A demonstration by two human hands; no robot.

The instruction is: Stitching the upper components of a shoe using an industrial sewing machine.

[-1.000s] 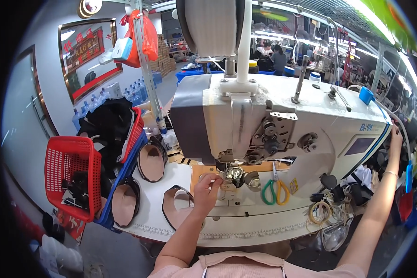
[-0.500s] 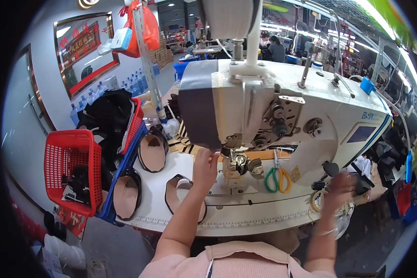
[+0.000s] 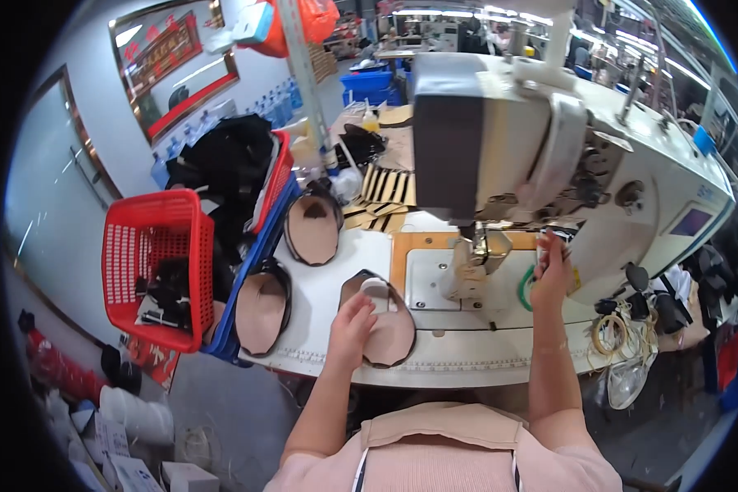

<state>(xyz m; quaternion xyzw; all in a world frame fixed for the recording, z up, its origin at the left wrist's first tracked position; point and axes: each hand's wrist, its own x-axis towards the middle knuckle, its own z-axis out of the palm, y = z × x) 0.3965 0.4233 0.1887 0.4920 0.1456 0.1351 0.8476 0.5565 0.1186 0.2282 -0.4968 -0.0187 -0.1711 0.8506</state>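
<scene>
My left hand [image 3: 353,330] is over the inner side of a beige-lined, dark-edged shoe upper [image 3: 392,332] on the sewing machine's white table. Its fingers are loosely bent, with thumb and forefinger apart; whether they touch the piece is hard to tell. Right of the needle area, my right hand [image 3: 552,269] has its fingers curled over the scissors, whose green handle [image 3: 526,287] shows beside it. The hand hides most of the scissors. The industrial sewing machine [image 3: 623,156] stands before me, its presser foot [image 3: 480,244] above a metal plate [image 3: 428,280].
Two more shoe uppers lie left, one farther back [image 3: 313,231] and one nearer [image 3: 261,310]. Beyond them are a red basket [image 3: 198,271] holding dark pieces and a blue crate [image 3: 264,238] with black material. Striped beige pieces [image 3: 388,187] lie behind; a cord coil [image 3: 608,332] hangs right.
My left hand has left the needle area and come back to the nearest shoe upper. My right hand has swung in from the right onto the scissors. The view has shifted, moving the machine rightward.
</scene>
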